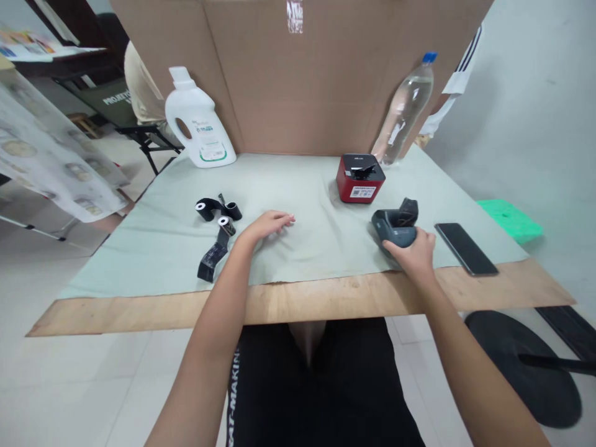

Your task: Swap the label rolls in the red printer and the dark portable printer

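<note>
Dark grey plastic, showing at the right hand (416, 251): gripping a small boxy device (395, 233) by its near right corner, pressing with the thumb along the near edge and closing the other fingers round the right side. Showing a dark curled strip (408, 212) rising from the device, just beyond that hand. Stretching the left hand (274, 225) over the counter (302, 301), with fingers loosely bent and partly parted, low at the pale green cloth (298, 254); not showing clearly whether touching it. Seeing black rolls (207, 211) lying close together to the left of the left hand, and a loose black strip (213, 259) trailing nearer the body, beside the left forearm. Seeing a red box (361, 186) with a black top and white label beyond the right hand and slightly to its left. Seeing a dark phone (467, 249) lying to the right of the right hand. Seeing, well beyond the left hand and to its left, a white jug (201, 127), and well beyond the right hand a clear bottle (407, 112) with a blue cap
</note>
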Available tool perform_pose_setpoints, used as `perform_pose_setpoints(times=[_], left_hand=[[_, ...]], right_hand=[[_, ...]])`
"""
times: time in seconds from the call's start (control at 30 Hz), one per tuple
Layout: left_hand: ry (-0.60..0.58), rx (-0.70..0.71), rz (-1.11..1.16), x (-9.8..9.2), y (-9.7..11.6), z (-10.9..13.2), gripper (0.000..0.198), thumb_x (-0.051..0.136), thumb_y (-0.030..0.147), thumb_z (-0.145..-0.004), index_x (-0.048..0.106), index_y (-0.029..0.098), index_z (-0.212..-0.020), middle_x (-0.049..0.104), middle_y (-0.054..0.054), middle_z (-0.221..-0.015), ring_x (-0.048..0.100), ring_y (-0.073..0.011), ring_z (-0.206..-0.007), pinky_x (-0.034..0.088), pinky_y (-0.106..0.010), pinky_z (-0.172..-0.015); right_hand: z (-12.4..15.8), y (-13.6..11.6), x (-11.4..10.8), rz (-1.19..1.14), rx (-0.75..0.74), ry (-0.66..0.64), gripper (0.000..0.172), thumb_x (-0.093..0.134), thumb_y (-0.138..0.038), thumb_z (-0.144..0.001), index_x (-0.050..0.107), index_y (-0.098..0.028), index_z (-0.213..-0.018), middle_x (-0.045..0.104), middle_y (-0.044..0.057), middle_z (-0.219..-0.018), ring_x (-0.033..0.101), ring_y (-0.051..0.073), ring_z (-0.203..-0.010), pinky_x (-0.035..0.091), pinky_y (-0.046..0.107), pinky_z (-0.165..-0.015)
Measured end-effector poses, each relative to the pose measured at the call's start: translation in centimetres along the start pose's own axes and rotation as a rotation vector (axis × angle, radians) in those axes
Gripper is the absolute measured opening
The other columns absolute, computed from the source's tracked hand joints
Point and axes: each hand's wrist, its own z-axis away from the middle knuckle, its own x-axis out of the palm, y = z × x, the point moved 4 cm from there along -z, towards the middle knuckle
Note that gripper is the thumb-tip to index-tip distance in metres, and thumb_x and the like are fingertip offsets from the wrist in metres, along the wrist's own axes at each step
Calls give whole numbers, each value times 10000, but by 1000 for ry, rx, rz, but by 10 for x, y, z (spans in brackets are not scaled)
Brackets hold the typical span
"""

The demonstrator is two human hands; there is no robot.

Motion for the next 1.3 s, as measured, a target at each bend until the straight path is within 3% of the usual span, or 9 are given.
perform_pose_setpoints(times=[0.1, 0.27, 0.43, 0.8, 0.97, 1.13, 1.2, 1.3], left_hand=[[4, 3, -28, 2, -2, 0, 443, 702, 578, -840, 813, 167, -960, 805, -121, -1008, 566, -145, -645, 489, -303, -685], [0, 42, -86, 4, -3, 0, 437, 675, 609, -849, 788, 188, -879, 778, -81, -913, 565, -156, -655, 472, -305, -668], [2, 52, -133, 5, 1, 4, 422, 632, 597, -883, 753, 198, -823, 674, -22, -765, 542, -153, -635, 420, -297, -640], [19, 35, -234, 8, 9, 9, 409, 565, 577, -926, 635, 216, -748, 538, 6, -665, 506, -160, -602, 376, -307, -617], [30, 71, -337, 9, 14, 9, 413, 545, 552, -943, 633, 217, -716, 562, -15, -655, 517, -186, -634, 366, -330, -643], [53, 106, -425, 13, 19, 11, 339, 565, 489, -955, 760, 222, -880, 758, -71, -859, 633, -238, -783, 426, -346, -730], [99, 120, -461, 14, 25, 13, 272, 603, 439, -936, 771, 232, -882, 778, -70, -911, 653, -240, -809, 455, -350, -762], [355, 245, -331, 11, 44, 11, 175, 633, 344, -914, 746, 234, -838, 772, -56, -933, 670, -220, -844, 493, -333, -793]], right_hand=[[-17, 22, -7, 47, 27, 30, 876, 812, -494, -515, 533, -130, -1262, 482, 188, -1281, 427, 434, -1359, 348, 572, -1234], [-26, 35, -3, 96, 0, 70, 859, 824, -511, -514, 512, -171, -1238, 489, 184, -1294, 409, 452, -1354, 323, 638, -1213], [-23, 38, 0, 107, -33, 64, 924, 797, -550, -551, 489, -142, -1320, 469, 211, -1337, 397, 460, -1359, 296, 647, -1215], [-11, 29, -3, 129, -30, 106, 1045, 784, -475, -638, 388, -90, -1524, 441, 235, -1374, 389, 494, -1363, 293, 683, -1197], [-10, 28, -16, 124, 9, 173, 965, 760, -484, -693, 475, -73, -1519, 436, 264, -1366, 400, 495, -1345, 280, 611, -1224], [-20, 35, -13, 132, 86, 127, 969, 773, -430, -675, 456, -60, -1512, 430, 284, -1407, 396, 512, -1398, 291, 618, -1233], [-19, 36, -12, 142, 98, 120, 1060, 787, -359, -615, 383, -54, -1546, 410, 296, -1451, 378, 534, -1433, 272, 655, -1244], [-7, 21, -19, 110, -50, 191, 1226, 817, -335, -580, 229, -99, -1630, 276, 320, -1601, 249, 552, -1540, 195, 703, -1278]])
